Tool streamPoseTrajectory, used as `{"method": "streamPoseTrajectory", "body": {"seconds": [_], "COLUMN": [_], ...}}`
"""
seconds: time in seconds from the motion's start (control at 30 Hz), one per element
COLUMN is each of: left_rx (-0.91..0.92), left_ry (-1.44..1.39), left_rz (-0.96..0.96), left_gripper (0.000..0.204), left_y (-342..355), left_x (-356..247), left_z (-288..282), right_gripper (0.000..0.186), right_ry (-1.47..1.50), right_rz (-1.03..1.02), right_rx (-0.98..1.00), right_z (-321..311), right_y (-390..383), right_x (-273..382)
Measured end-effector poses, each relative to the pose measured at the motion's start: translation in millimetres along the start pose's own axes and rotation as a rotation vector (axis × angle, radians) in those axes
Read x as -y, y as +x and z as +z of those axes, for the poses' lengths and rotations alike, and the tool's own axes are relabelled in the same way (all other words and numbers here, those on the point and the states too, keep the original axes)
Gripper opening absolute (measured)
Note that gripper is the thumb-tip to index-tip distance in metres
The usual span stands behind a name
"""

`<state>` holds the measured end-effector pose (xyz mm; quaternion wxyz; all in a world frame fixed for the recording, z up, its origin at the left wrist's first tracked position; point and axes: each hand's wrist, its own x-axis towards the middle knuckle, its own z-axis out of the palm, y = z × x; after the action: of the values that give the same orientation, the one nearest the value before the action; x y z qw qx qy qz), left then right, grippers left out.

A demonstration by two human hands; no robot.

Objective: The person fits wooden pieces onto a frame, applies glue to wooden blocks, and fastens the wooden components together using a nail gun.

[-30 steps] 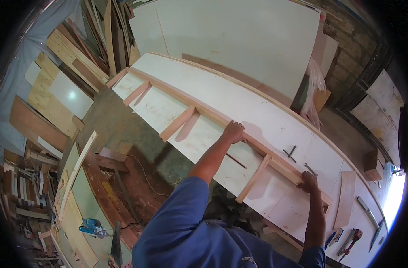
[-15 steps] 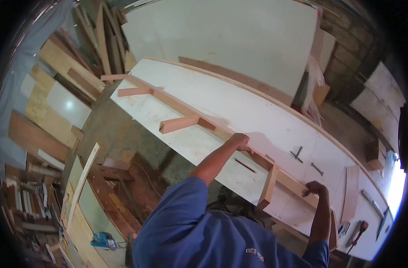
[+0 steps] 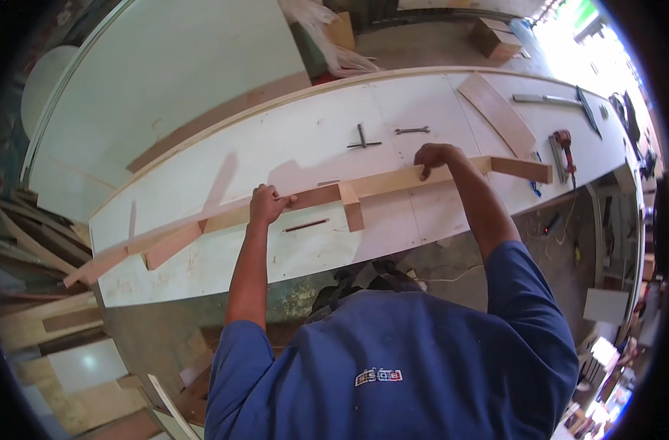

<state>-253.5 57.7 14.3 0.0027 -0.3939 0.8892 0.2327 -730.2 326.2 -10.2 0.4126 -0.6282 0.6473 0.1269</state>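
Note:
A long wooden frame [image 3: 393, 181], one narrow rail with several short crosspieces pointing toward me, lies over a white worktop [image 3: 312, 158]. My left hand [image 3: 268, 205] is closed round the rail, left of the middle crosspiece [image 3: 353, 208]. Farther right, my right hand [image 3: 437, 155] grips the same rail from above, its thumb on the near face. A pencil [image 3: 305, 225] rests just below the rail, between my left hand and the middle crosspiece. Beyond the rail lie a dark cross-shaped tool [image 3: 362, 144] and a small wrench [image 3: 413, 130].
At the worktop's right are a thin wood panel [image 3: 498, 114], a T-shaped metal tool [image 3: 550, 99] and a red power tool [image 3: 564, 150]. A large white panel [image 3: 173, 81] stands behind the worktop. Boards [image 3: 70, 323] are stacked at left.
My view has swung to the right, so the frame and worktop now run more level across the picture. Both hands keep hold of the rail at about the same spots.

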Motion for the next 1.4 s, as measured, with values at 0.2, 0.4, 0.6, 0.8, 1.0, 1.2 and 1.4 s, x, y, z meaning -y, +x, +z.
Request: {"method": "streamPoseTrajectory", "body": {"seconds": [0.2,0.4,0.6,0.8,1.0,1.2,1.4], "left_rx": [-0.040,-0.087,-0.098,-0.074,0.029,-0.294,-0.106], "left_ry": [0.033,0.004,0.063,0.099,0.161,0.141,-0.003], "left_rz": [-0.053,0.111,0.062,0.123,0.062,0.119,0.206], "left_gripper": [0.057,0.065,0.066,0.067,0.069,0.054,0.027], "left_y": [-20.6,16.4,-5.8,7.8,13.5,-31.4,-104.3], "left_x": [14.3,-15.5,30.9,25.1,30.6,3.9,-91.0], "left_z": [-2.2,23.8,17.3,22.4,20.6,18.7,48.3], "right_gripper": [0.054,0.057,0.067,0.044,0.034,0.030,0.027], "right_ry": [-0.060,-0.242,0.022,0.020,0.577,0.803,0.984], "right_rz": [-0.022,0.225,0.457,0.543,0.777,0.995,1.100], "right_rx": [0.036,-0.035,-0.351,-1.133,-1.630,-1.587,-1.651], "right_z": [-15.5,17.2,-3.2,57.1,139.1,234.4,284.9], "right_y": [14.3,-8.1,-22.5,-60.2,-81.6,-117.1,-171.3], "right_x": [41.5,-1.7,93.1,120.4,170.1,187.7,120.5]}}
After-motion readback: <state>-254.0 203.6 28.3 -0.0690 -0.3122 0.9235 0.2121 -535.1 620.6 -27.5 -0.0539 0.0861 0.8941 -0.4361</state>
